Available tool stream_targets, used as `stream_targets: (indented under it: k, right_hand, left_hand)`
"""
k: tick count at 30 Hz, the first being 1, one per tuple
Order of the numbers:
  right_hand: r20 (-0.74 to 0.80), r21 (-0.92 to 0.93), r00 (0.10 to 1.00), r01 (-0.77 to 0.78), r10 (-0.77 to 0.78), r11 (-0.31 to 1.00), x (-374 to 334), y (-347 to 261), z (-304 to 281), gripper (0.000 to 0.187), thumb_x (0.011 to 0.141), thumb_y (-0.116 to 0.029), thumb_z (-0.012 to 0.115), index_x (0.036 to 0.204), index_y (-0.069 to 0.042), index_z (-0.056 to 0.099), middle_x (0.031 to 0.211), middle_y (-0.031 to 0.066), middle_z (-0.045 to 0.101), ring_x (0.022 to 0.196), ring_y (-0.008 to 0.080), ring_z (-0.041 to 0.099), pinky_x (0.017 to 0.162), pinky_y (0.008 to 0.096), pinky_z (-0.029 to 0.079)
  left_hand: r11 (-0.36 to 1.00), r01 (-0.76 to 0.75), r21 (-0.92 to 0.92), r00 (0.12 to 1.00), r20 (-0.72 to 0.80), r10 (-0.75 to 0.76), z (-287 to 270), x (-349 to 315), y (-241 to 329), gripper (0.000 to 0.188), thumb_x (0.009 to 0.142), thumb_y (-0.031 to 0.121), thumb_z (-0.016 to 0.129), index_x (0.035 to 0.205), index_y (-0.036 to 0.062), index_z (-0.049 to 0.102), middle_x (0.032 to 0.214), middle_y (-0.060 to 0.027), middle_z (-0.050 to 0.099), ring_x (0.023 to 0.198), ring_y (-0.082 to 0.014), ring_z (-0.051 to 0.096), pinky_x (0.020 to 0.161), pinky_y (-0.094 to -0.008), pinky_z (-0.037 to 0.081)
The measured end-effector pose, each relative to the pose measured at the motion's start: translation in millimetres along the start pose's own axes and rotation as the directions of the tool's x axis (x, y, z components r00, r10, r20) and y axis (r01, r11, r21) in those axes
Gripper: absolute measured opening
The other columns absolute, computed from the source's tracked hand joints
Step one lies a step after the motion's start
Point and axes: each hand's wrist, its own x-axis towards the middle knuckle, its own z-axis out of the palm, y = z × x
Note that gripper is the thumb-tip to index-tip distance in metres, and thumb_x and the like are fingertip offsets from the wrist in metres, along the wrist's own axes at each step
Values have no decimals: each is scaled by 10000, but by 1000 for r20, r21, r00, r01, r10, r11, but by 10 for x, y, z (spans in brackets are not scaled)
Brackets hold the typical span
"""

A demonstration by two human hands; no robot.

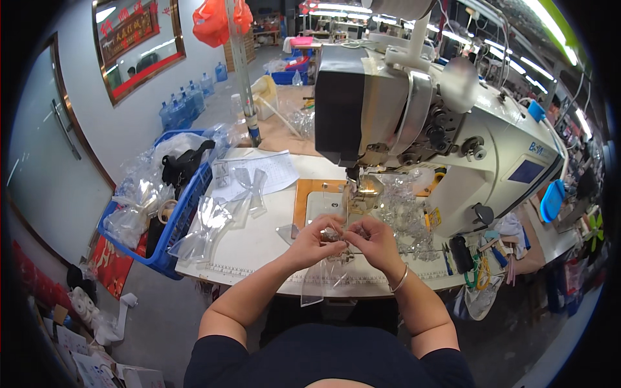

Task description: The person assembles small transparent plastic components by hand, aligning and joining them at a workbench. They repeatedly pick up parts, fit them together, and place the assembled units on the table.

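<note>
My left hand (pixel 318 240) and my right hand (pixel 374 242) meet just in front of the needle area of a white sewing machine (pixel 498 142). Both have their fingers pinched together on a clear plastic piece (pixel 313 288), and part of it hangs over the table's front edge. The fingers hide how the plastic is folded or joined between them. Behind the hands are the metal presser foot (pixel 352 187) and an orange-rimmed bed plate (pixel 312 194). Left of my left hand, clear plastic pieces (pixel 206 229) lie on the white table (pixel 259 249), beside a printed paper sheet (pixel 275 173).
A blue basket (pixel 169 242) of plastic bags and black material stands at the table's left. Crumpled clear plastic (pixel 404 213) piles up under the machine arm. Scissors (pixel 482 271) and other small tools lie at the right. A metal pole (pixel 242 77) rises behind the table.
</note>
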Motion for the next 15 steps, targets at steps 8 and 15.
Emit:
stream_targets:
  k: [8, 15]
  right_hand:
    - [-152, 205, 984, -59, 91, 977, 323, -4, -95, 118, 791, -94, 717, 758, 4, 659, 657, 5, 638, 594, 45, 556, 536, 215, 439]
    - [-244, 61, 968, 75, -58, 995, 344, 46, -47, 123, 782, -89, 703, 750, 18, 652, 662, 55, 645, 579, 95, 581, 537, 240, 451]
  left_hand:
    - [764, 275, -583, 943, 9, -333, 28, 409, 330, 558, 849, 35, 566, 1371, 141, 400, 1065, -88, 603, 871, -154, 638, 699, -321, 559]
    - [642, 301, -706, 912, 16, -410, 101, 438, 485, 671, 850, 54, 525, 1462, 223, 311, 1088, -107, 594, 822, -199, 638, 674, -333, 560]
